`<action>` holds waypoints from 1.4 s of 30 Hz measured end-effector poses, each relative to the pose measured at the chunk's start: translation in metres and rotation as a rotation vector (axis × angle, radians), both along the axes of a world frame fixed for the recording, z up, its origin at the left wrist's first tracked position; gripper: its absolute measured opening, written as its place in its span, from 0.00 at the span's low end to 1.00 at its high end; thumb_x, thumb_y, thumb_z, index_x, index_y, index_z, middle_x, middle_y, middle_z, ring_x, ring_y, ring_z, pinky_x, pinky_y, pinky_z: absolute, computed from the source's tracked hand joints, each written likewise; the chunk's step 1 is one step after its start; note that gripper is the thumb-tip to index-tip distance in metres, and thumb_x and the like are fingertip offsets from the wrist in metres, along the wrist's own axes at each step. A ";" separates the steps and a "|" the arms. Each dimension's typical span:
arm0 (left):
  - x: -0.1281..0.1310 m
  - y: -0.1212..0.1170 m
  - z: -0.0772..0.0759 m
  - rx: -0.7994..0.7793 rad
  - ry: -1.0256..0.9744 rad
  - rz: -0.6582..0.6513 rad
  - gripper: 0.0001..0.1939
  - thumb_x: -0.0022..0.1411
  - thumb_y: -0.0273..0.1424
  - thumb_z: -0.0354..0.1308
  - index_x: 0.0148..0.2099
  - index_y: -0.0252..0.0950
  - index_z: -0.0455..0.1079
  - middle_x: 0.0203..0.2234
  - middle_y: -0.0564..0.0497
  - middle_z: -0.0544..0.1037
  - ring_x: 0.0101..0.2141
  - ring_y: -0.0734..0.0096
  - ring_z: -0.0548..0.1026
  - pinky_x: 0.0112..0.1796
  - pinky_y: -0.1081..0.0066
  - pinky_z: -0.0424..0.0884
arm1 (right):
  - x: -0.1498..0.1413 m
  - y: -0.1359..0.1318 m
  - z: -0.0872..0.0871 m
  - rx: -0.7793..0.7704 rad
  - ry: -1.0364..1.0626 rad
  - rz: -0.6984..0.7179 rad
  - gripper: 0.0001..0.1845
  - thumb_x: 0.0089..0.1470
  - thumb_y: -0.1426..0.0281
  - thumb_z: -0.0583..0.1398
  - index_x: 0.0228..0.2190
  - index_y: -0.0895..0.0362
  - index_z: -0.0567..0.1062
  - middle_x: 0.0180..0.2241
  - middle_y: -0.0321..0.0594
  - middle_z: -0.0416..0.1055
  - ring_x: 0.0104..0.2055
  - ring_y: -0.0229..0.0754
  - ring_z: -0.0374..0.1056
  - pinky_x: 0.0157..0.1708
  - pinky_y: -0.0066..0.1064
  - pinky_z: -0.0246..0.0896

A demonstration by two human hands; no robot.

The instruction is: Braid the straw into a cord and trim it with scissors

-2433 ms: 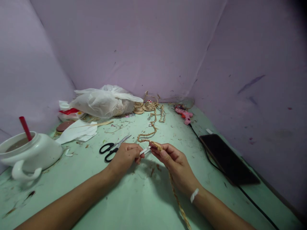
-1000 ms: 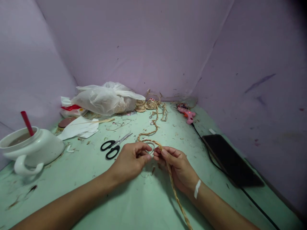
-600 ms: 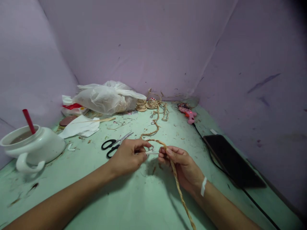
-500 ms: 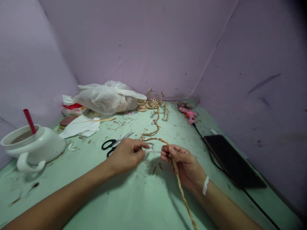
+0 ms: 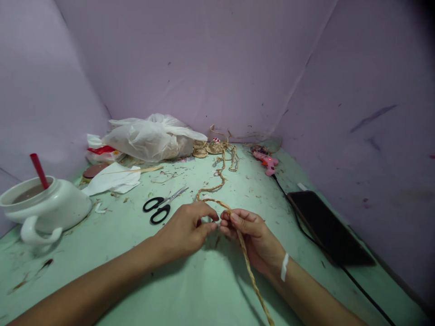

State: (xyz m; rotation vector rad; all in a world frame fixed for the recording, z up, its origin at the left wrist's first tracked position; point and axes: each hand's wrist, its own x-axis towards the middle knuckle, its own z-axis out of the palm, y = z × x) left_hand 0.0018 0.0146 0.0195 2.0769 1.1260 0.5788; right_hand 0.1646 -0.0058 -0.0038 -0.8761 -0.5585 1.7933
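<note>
Green tabletop [image 5: 190, 299], scissors [image 5: 166, 202] beside left hand [image 5: 188, 228]

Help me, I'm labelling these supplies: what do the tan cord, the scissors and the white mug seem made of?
Tan cord: probably dried plant fibre, matte; its straw-coloured strands look uneven and twisted.
Scissors: blades likely metal, being silvery grey; handles likely plastic, being solid black and smooth.
White mug: glazed ceramic or plastic; the smooth, softly shiny surface leaves it open.

3 lilac walls [image 5: 210, 59]; green tabletop [image 5: 200, 290]; dim light
</note>
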 end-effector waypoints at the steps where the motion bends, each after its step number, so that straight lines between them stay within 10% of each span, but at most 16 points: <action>1: 0.000 0.000 -0.001 0.016 -0.003 -0.027 0.08 0.54 0.28 0.49 0.33 0.35 0.70 0.29 0.50 0.72 0.33 0.72 0.69 0.34 0.75 0.62 | -0.001 0.000 0.000 -0.003 -0.005 0.001 0.07 0.34 0.72 0.67 0.20 0.62 0.76 0.22 0.39 0.73 0.24 0.33 0.69 0.29 0.23 0.66; 12: -0.016 0.002 0.028 0.061 0.015 -0.015 0.06 0.51 0.25 0.50 0.23 0.33 0.65 0.27 0.52 0.69 0.26 0.77 0.65 0.26 0.77 0.58 | -0.005 0.003 -0.004 -0.068 -0.130 -0.162 0.08 0.35 0.70 0.66 0.23 0.59 0.75 0.25 0.35 0.68 0.21 0.30 0.62 0.15 0.19 0.62; 26: 0.000 -0.004 0.011 0.022 -0.175 0.027 0.08 0.51 0.27 0.54 0.24 0.33 0.72 0.21 0.53 0.72 0.24 0.78 0.68 0.28 0.78 0.62 | -0.019 -0.009 0.002 0.019 -0.147 -0.028 0.10 0.32 0.67 0.67 0.18 0.61 0.74 0.14 0.31 0.62 0.15 0.27 0.56 0.13 0.18 0.56; 42: 0.006 -0.008 0.008 -0.008 0.052 0.225 0.12 0.52 0.33 0.51 0.22 0.35 0.71 0.20 0.53 0.74 0.24 0.75 0.69 0.27 0.76 0.61 | -0.020 -0.012 0.003 0.271 -0.478 -0.060 0.11 0.40 0.65 0.62 0.16 0.60 0.75 0.14 0.31 0.60 0.15 0.30 0.55 0.13 0.22 0.52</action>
